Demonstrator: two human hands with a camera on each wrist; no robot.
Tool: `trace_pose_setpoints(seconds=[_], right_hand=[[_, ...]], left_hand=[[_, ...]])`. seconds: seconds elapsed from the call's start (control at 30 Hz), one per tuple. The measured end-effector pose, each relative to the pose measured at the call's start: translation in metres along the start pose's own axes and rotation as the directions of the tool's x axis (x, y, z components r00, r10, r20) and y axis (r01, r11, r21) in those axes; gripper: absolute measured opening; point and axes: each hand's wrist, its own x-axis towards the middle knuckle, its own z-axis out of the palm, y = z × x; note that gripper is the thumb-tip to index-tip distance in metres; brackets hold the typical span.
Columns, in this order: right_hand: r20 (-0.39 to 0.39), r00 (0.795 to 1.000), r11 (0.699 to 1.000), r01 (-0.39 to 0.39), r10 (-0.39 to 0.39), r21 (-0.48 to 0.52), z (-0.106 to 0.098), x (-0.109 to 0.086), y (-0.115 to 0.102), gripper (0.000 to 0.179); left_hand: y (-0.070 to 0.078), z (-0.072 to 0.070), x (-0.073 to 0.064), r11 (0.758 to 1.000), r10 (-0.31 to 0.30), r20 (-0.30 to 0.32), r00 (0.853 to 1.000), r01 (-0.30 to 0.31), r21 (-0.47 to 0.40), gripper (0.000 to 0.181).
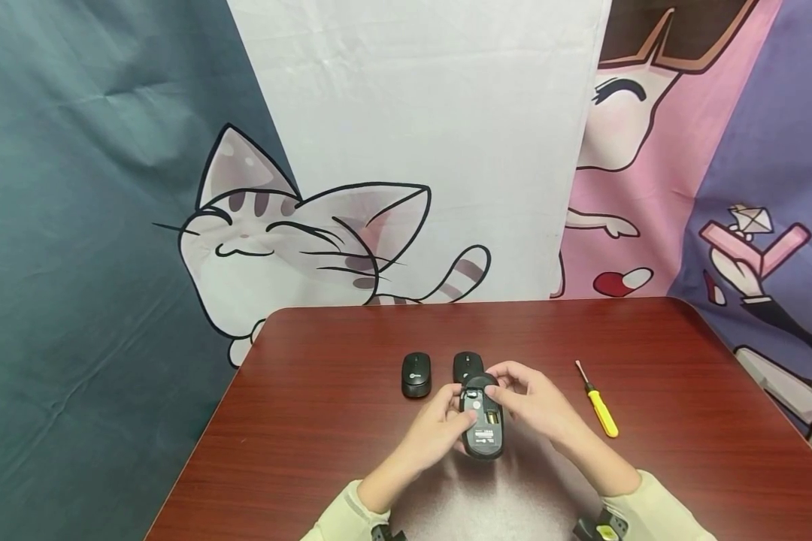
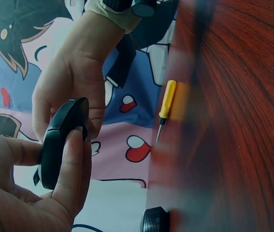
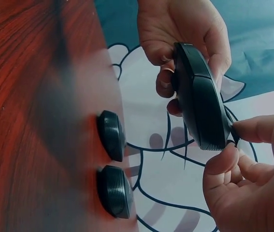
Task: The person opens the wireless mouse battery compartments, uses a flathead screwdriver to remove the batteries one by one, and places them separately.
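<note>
A black computer mouse (image 1: pixel 483 436) is held above the table with its underside up. Its battery slot lies uncovered, and a gold-coloured battery (image 1: pixel 492 417) shows inside. My left hand (image 1: pixel 436 427) grips the mouse by its sides, thumb on the underside. At the mouse's far end, my right hand (image 1: pixel 533 400) pinches a thin black battery cover (image 3: pixel 235 134) between thumb and fingers. This cover touches or nearly touches the mouse; I cannot tell which. In the left wrist view, the mouse (image 2: pixel 54 150) stands edge-on between both hands.
Two more black mice lie on the brown table (image 1: pixel 298 421): one at the left (image 1: pixel 416 375), the other mouse (image 1: pixel 468 365) partly hidden behind the held one. To the right lies a screwdriver (image 1: pixel 602 412) with a yellow handle. A cartoon-printed cloth (image 1: pixel 419 113) hangs behind the table.
</note>
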Motion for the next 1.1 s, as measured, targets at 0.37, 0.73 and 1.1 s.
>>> trace_pose_setpoints(seconds=[0.37,0.73,1.1], right_hand=[[0.043,0.999,0.997,0.012,-0.016,0.079,-0.007,0.004,-0.005,0.028],[0.04,0.999,0.999,0.015,-0.016,0.036,-0.025,0.011,-0.002,0.034],[0.036,0.999,0.999,0.033,-0.033,0.001,-0.042,0.021,0.007,0.032]], left_hand=[[0.003,-0.001,-0.002,1.0,0.008,0.005,1.0,-0.008,0.002,0.041],[0.002,-0.003,-0.001,1.0,0.014,0.005,1.0,-0.014,0.002,0.041],[-0.002,-0.006,-0.003,1.0,0.013,0.001,1.0,-0.013,0.02,0.042]])
